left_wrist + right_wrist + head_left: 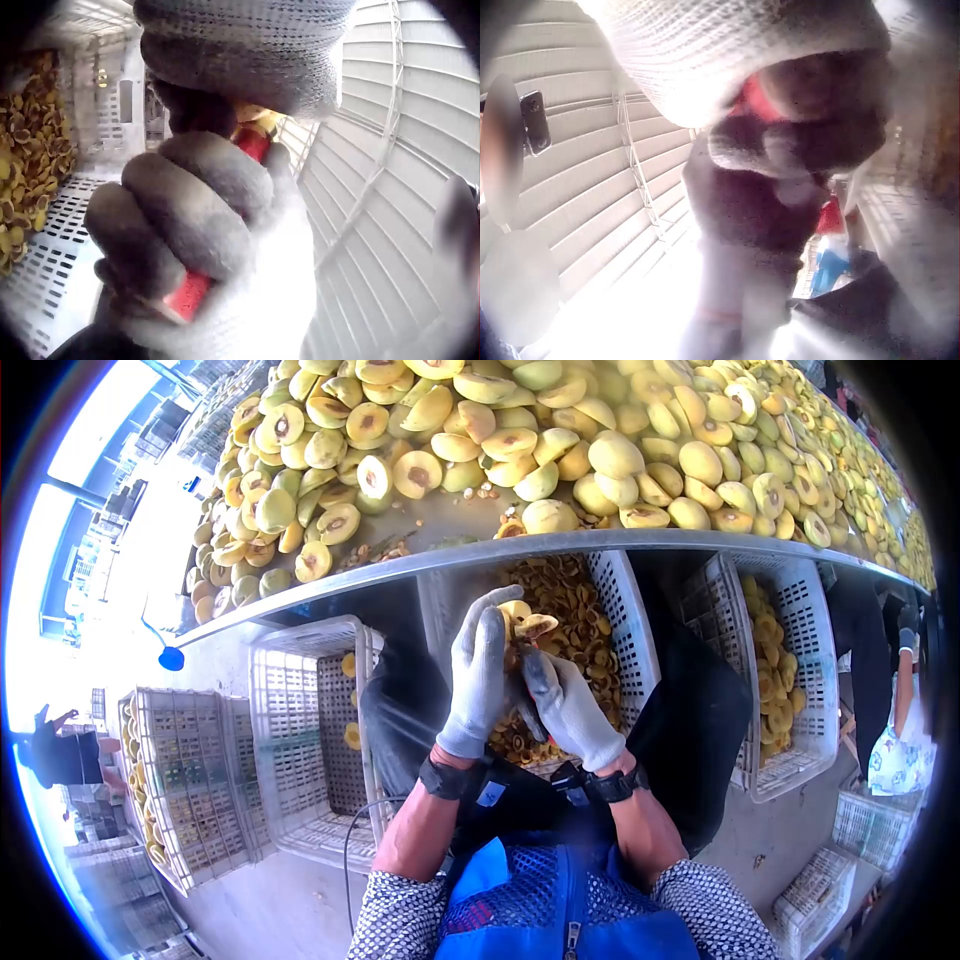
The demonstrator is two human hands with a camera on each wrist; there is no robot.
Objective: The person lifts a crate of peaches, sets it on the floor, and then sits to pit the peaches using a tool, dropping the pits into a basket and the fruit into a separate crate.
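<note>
Both hands wear white gloves with grey fingers and meet above a crate of fruit pieces. The left hand grips a yellow fruit that looks split, its brown inner side partly showing. Close against it, the right hand curls round a tool with a red handle; fingers and glove hide the tool's working end. In the left wrist view, the left hand covers most of the fruit, above the right hand. The right wrist view has the right hand over the left hand.
Halved yellow fruits are heaped on a metal-edged table ahead. Below the hands, a crate holds brownish pieces. White crates stand left and right of the legs. Another person is at the far right.
</note>
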